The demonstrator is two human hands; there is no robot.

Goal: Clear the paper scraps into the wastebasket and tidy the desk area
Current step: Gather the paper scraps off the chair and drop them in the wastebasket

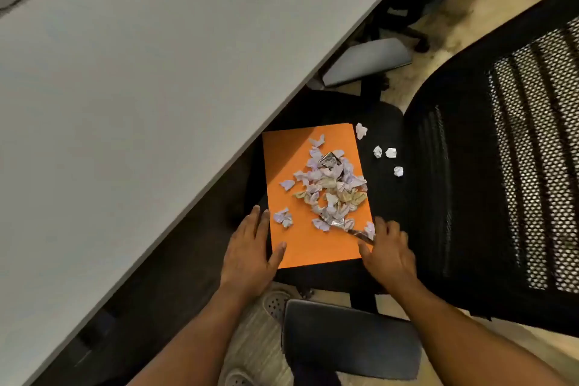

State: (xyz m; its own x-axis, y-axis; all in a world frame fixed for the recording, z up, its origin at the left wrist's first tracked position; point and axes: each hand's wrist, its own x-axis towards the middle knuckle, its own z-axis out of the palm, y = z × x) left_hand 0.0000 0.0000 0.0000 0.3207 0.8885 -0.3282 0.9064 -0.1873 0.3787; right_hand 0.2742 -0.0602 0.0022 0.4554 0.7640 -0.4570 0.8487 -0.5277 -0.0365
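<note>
An orange sheet point(293, 166) lies flat on the black seat of an office chair point(385, 197). A heap of crumpled paper scraps point(329, 188) covers its middle and right side. Several more white scraps point(385, 153) lie loose on the seat just right of the sheet. My left hand point(249, 255) rests at the sheet's lower left edge, thumb on top of the sheet and fingers spread along the side. My right hand point(388, 255) sits at the lower right corner, fingers touching the scraps near that edge. No wastebasket is in view.
A grey desk point(141, 88) fills the upper left, its edge running diagonally over the chair. The chair's mesh backrest point(532, 150) stands at the right and an armrest point(351, 341) lies just below my hands. Another chair's grey armrest point(366, 61) sits beyond on the floor side.
</note>
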